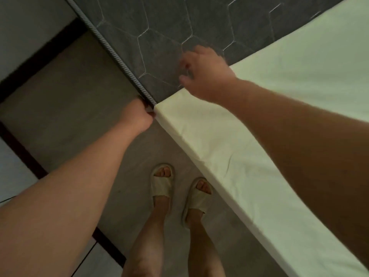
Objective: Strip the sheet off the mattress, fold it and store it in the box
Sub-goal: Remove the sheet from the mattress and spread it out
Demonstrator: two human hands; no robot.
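Grey floor (69, 86) crossed by dark strips (40, 56) lies beside a low bed, seen from above by a person standing at its edge.

The left hand (137, 114) is down at the side of the mattress (159, 27). Its fingers curl in on the corner of the sheet (289, 62), and a scrap of pale cloth shows between them, so it pinches the hem there. The right hand (205, 74) is well apart from it, up over the top of the bed. It is blurred, with its fingers loosely spread and holding nothing. It lies across the sheet's edge, with the fingers over bare mattress and the wrist over the cloth. Whether it touches either cannot be told.

The sheet is pale yellow-green. It covers the near and right part of the mattress and wraps down over its long side, with light creases along that side. Beyond its edge the mattress top is bare: dark grey fabric quilted in hexagons, with a twisted cord trim (111, 50) along the rim.

Below the arms, two feet in pale slippers (162, 182) stand on the floor just beside the bed.
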